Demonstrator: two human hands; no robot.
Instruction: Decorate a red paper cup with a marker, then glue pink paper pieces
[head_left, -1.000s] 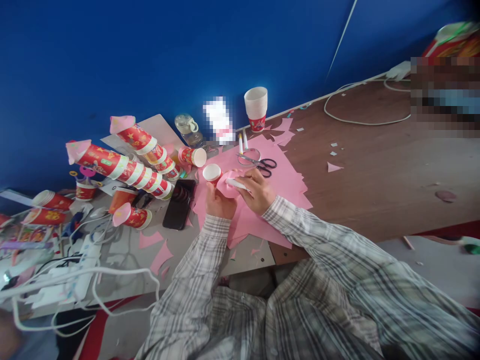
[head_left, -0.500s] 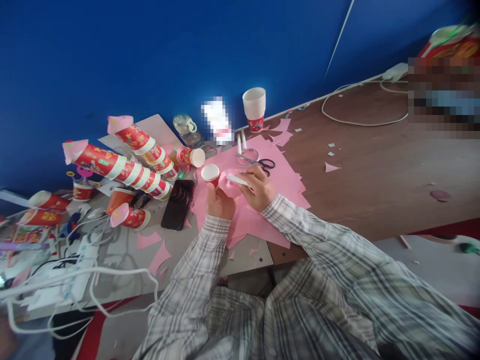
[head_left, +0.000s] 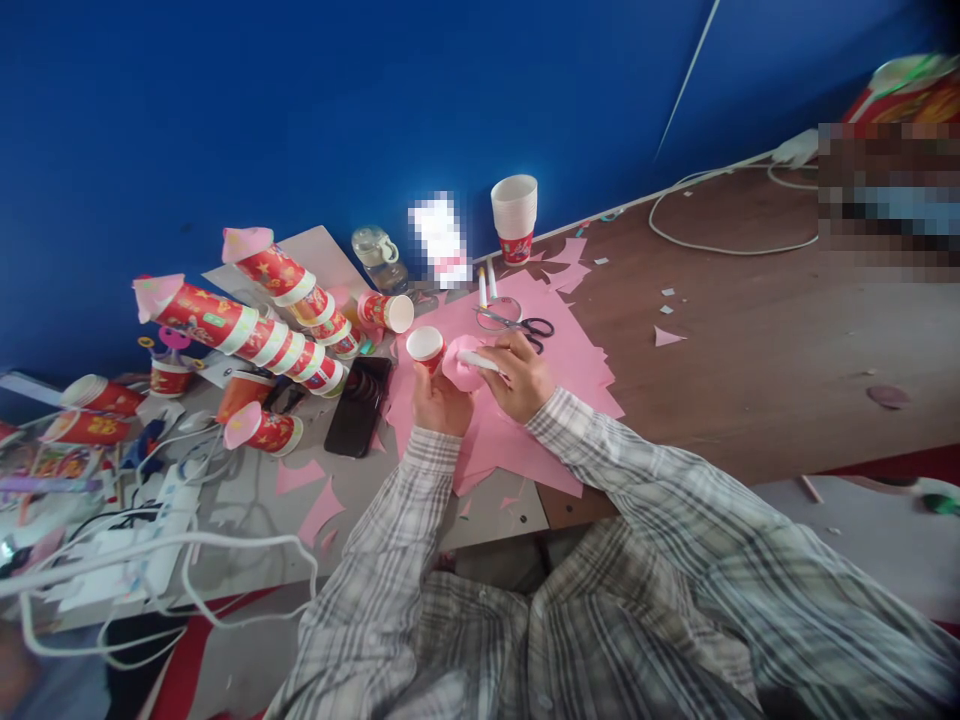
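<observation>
My left hand (head_left: 444,402) is closed around a red paper cup (head_left: 426,346), its white mouth turned toward me. A round pink paper piece (head_left: 462,372) sits beside the cup at the same hand; whether it is joined to the cup cannot be made out. In my right hand (head_left: 523,376) is a slim white stick-like tool (head_left: 478,360), its tip against the pink piece. Pink paper sheets (head_left: 551,420) lie under both hands. Just beyond the right hand are black-handled scissors (head_left: 537,328) and a roll of clear tape (head_left: 499,314).
Stacked red cup towers with pink cone tops (head_left: 247,330) lean at the left, near a black phone (head_left: 357,408). A stack of paper cups (head_left: 515,220) and a clear bottle (head_left: 379,258) stand by the blue wall. White cables (head_left: 247,545) cross the lower left.
The whole view has shifted slightly. Both hands keep their grip on the cup and the white tool, whose tip stays at the pink piece.
</observation>
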